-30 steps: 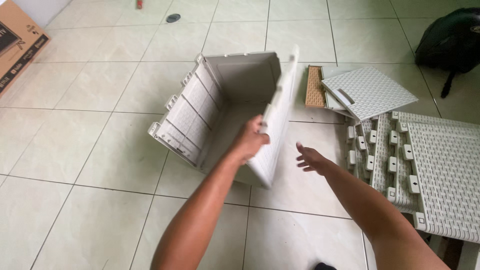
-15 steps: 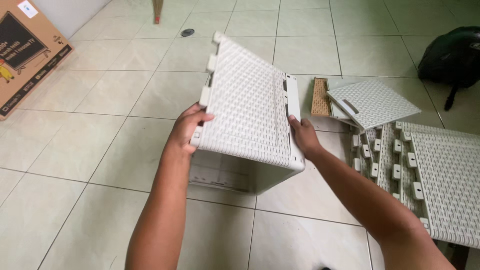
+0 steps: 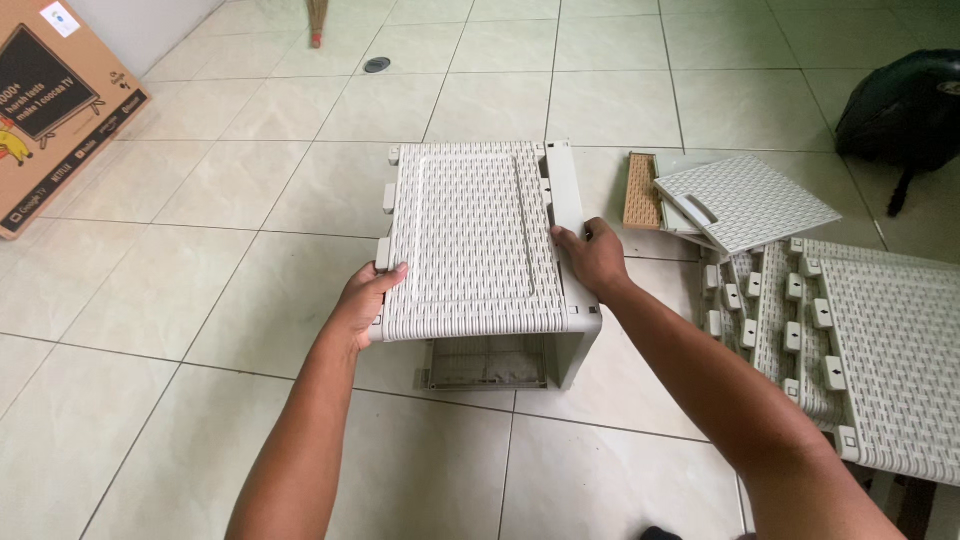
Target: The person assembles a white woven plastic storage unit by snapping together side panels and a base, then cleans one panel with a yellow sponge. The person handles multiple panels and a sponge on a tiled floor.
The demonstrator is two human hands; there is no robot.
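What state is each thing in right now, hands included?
Woven plastic box frame: part-assembled, standing on the floor, top panel flat, front open.
Left hand: gripping the frame's left edge.
Right hand: gripping the frame's right edge.
Loose panels: lying flat, stacked, unattached.
Handled panel: lying on others, tilted.
Cardboard box: closed, propped against the wall.
Black bag: slumped on the floor.

cardboard box (image 3: 50, 110) cropped at left edge, black bag (image 3: 905, 110) cut off right, panel stack (image 3: 880, 350) partly out of frame
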